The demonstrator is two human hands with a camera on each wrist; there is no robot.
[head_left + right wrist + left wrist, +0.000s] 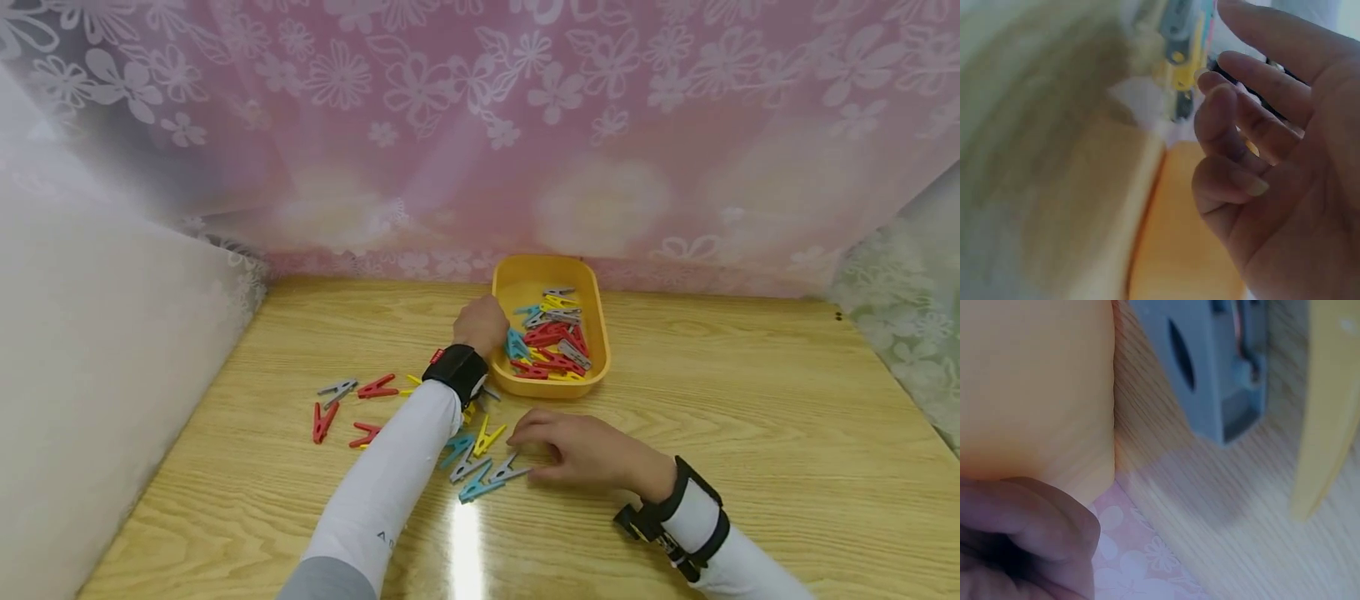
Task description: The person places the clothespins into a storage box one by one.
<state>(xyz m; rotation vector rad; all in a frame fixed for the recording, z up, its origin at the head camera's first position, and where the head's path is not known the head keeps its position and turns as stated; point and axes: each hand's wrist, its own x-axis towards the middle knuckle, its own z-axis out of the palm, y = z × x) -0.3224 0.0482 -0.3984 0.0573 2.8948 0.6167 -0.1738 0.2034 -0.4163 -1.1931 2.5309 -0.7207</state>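
Note:
At the left rim of the yellow tray (602,367), my left hand (482,323) has its knuckles upward and its fingers bent. Right beside it in the tray is a blue clothespin (516,343); I cannot tell whether the fingers hold it. My right hand (592,450) hovers low over the table, thumb and fingers loosely bent and apart, with nothing between them. Closest to its fingertips are a grey clothespin (507,471) and a yellow clothespin (487,436). In the left wrist view a grey clothespin (1210,375) lies on the wood outside the tray.
Red clothespins (322,422) and a grey clothespin (339,390) lie on the wooden table (750,392) left of my left forearm. Several mixed clothespins, such as a red clothespin (551,335), fill the tray's near half. Behind the tray hangs a pink flowered cloth (465,167).

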